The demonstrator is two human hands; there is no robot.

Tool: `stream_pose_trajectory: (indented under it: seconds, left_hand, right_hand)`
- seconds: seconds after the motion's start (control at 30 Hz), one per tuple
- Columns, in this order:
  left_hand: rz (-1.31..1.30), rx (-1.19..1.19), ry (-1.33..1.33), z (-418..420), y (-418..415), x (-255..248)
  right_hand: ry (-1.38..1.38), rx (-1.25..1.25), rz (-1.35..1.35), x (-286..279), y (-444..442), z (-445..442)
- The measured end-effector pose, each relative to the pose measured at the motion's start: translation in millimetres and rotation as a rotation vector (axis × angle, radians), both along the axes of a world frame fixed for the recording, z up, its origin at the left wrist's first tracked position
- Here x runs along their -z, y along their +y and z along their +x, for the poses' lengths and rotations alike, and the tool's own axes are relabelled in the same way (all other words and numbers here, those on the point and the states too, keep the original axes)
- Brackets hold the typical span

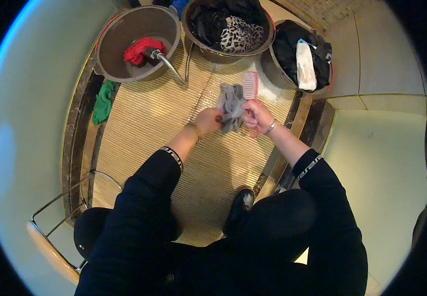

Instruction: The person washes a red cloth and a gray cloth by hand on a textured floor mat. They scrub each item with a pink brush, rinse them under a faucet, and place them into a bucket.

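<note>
Between my hands hangs a bunched grey cloth (231, 105), somewhat blurred. My left hand (208, 121) pinches its left edge. In my right hand (258, 115) is a pink scrubbing brush (250, 86) with pale bristles, its head pointing away from me and its handle end showing below my fist. The fingers of that hand also touch the cloth's right edge. Both hands are above the ribbed floor (154, 125), in front of the tubs.
A grey tub (104, 48) holds a red cloth (139, 51) and a metal shower hose (171, 68). Another tub (220, 57) contains black and patterned clothes; a third bucket (272, 68) holds black clothing beneath a white pouch (305, 66). A green cloth (103, 101) lies left, near a metal-framed stool (52, 251).
</note>
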State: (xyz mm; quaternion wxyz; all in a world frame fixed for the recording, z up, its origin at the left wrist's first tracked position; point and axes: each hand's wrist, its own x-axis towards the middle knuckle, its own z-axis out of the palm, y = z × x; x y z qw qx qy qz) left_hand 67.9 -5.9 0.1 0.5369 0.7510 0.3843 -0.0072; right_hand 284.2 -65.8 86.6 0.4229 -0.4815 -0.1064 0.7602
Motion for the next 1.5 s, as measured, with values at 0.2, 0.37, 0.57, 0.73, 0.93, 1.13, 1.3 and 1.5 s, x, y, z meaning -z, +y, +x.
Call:
stream_pose_trajectory:
  seconds: [0.2,0.37,0.57,0.73,0.93,1.13,1.3,1.5]
  left_hand:
    - [-0.498,-0.203,-0.359,-14.8,12.9,-12.8]
    - [-0.827,-0.468,-0.543,-59.8,50.3,-42.2]
    - [-0.952,-0.543,-0.510,-59.4,56.9,-55.3]
    - [-0.571,-0.619,-0.246,-59.2,13.0,-3.8]
    - [0.710,-0.358,0.045,-29.6,-40.7,-22.4]
    - [0.698,0.261,0.280,-68.8,-75.0,-5.1]
    - [0.670,0.299,0.271,-78.3,-80.8,5.1]
    - [0.692,0.308,0.306,-70.5,-88.8,9.2]
  right_hand:
    - [-0.161,-0.007,0.067,-15.7,-2.2,12.8]
    - [-0.616,-0.065,0.165,-13.9,13.0,33.8]
    - [-1.062,-0.004,0.606,-4.4,29.5,45.5]
    - [-1.776,-0.412,0.540,25.8,27.4,34.9]
    - [-1.491,-0.779,0.360,54.1,-22.1,-31.1]
    - [-1.256,-0.534,0.578,104.2,-30.9,-81.9]
    - [-1.064,-0.484,0.613,134.4,-23.5,-78.0]
    - [-1.501,-0.612,0.450,89.0,17.8,18.0]
